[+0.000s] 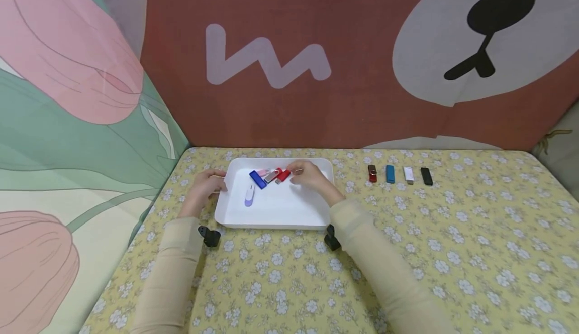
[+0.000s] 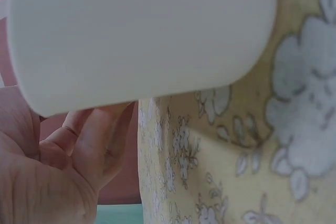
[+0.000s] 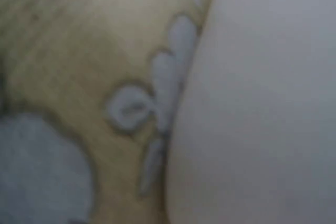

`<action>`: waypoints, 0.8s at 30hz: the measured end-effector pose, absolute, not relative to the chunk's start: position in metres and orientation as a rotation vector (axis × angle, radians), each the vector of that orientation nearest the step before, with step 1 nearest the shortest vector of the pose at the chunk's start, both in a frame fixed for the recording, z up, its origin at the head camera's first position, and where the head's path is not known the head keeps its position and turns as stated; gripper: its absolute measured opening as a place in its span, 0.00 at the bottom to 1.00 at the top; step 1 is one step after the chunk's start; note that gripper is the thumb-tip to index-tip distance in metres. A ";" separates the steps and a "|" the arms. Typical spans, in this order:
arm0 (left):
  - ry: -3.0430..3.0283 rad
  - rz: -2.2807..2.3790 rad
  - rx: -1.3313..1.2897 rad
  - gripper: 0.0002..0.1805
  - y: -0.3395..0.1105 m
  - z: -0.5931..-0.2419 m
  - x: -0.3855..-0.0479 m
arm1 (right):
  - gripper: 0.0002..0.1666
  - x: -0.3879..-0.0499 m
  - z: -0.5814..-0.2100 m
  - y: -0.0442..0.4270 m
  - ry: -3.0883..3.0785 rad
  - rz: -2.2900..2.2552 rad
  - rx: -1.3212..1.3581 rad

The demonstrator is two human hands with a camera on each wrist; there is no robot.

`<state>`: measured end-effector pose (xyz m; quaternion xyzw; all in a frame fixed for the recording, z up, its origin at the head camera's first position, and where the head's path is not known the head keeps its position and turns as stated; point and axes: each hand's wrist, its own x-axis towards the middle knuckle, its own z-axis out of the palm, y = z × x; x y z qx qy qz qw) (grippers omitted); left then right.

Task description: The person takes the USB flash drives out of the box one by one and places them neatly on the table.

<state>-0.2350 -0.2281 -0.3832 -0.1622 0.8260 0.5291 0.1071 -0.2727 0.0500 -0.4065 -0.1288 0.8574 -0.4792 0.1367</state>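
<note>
A white tray [image 1: 280, 218] stands on the cloth with several USB flash drives grouped in its left half. My left hand [image 1: 203, 188] is at the tray's left wall, fingertips touching it; the left wrist view shows its fingers partly hidden behind the tray. Over the tray, my right hand [image 1: 309, 176] pinches the end of a red USB flash drive [image 1: 283, 176]. Beside that lie a red and silver drive [image 1: 273, 176], a pink one [image 1: 263, 173], a blue one [image 1: 258, 179] and a white and purple one [image 1: 250, 196]. The right wrist view hides the right hand.
Right of the tray, a dark red drive [image 1: 372, 173], a light blue drive [image 1: 390, 174], a white drive [image 1: 408, 175] and a black drive [image 1: 426, 176] stand in a row. A flowered yellow cloth [image 1: 280, 284] covers the table. Printed wall hangings [image 1: 362, 98] border it.
</note>
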 end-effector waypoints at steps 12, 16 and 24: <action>2.426 1.531 -0.481 0.28 -0.225 -0.383 -0.235 | 0.31 -0.274 -0.413 0.046 2.477 -1.250 -0.456; 2.426 1.526 -0.489 0.28 -0.224 -0.383 -0.235 | 0.27 -0.272 -0.412 0.046 2.494 -1.200 -0.499; 2.412 1.512 -0.518 0.28 -0.223 -0.384 -0.237 | 0.18 -0.272 -0.413 0.047 2.574 -1.134 -0.511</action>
